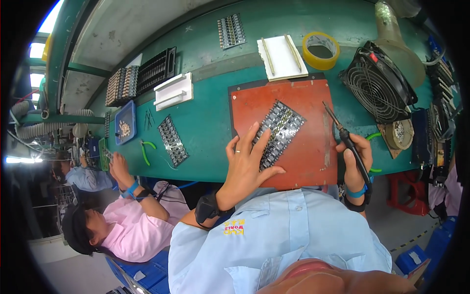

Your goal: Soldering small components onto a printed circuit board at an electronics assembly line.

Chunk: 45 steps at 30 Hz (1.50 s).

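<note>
The left hand (pixel 250 158) spreads open-fingered on the circuit board (pixel 283 126) atop the red mat (pixel 311 164); the right hand (pixel 358 153) closes round a soldering iron (pixel 348 141). Likely positioning; soldering next calls for a steady board.

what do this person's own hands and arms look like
The left hand has a thin ring and a bulky black wrist device; the right hand has a blue wristband and a black band. The left sleeve is light blue.
</note>
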Tool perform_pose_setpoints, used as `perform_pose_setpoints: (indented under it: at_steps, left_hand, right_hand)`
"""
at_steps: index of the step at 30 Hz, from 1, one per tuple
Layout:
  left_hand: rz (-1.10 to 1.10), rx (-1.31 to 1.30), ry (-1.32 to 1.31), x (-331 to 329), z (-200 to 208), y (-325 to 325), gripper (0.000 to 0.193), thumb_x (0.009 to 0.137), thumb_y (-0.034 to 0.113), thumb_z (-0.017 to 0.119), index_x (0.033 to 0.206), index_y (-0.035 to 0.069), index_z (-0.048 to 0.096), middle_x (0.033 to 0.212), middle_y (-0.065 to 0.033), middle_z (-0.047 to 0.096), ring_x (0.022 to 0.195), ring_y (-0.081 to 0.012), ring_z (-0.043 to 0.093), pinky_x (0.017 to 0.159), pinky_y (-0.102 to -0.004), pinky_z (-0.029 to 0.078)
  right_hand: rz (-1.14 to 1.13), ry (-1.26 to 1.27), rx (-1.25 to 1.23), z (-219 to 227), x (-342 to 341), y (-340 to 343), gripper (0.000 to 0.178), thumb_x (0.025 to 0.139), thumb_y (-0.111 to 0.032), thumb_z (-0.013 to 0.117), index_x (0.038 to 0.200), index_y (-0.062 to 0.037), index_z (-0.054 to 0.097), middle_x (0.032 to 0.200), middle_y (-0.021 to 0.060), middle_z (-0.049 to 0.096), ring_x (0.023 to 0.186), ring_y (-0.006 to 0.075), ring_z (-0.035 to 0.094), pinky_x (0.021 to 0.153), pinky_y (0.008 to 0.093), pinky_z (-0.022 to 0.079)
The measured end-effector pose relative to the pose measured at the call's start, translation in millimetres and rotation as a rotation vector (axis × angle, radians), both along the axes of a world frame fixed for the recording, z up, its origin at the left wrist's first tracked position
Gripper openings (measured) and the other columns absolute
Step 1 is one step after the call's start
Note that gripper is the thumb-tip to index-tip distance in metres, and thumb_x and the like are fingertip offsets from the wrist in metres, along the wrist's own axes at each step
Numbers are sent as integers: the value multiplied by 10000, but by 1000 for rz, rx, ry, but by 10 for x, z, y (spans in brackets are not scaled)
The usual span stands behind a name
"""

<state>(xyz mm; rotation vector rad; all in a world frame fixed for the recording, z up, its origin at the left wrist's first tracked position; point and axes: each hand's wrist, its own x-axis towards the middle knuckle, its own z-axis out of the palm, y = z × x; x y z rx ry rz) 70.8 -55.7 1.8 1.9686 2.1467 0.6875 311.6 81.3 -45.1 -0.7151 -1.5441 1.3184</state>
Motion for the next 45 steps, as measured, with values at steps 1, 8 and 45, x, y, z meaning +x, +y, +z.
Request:
perform_pose_setpoints:
  at_steps: [1, 8, 45]
  left_hand:
    - [8, 17, -23, -5, 16, 17, 870, 732, 474, 749, 1413, 76, 382, 1459, -220, 322, 1295, -370, 380, 1052, -523, 211]
    - [137, 261, 162, -922, 439, 1103, 819, 778, 480, 718, 1371, 0, 419, 1434, -261, 363, 1304, -416, 366, 1049, -495, 312]
    - [47, 577, -1233, -640, 591, 426, 531, 919, 71, 607, 1376, -25, 354, 1157, -122, 610, 976, -172, 644, 706, -292, 607]
  right_hand:
    - [0, 23, -6, 0, 7, -2, 330, 925, -131, 557, 1207, 27, 492, 919, 110, 622, 855, 167, 601, 809, 313, 494]
    - [-9, 54, -3, -11, 71, 2, 311, 918, -117, 573, 1186, 27, 506, 912, 112, 639, 850, 156, 611, 785, 295, 492]
    - [-12, 34, -17, 40, -62, 7, 317, 929, -155, 576, 1181, 23, 503, 865, 89, 610, 804, 152, 590, 766, 296, 497]
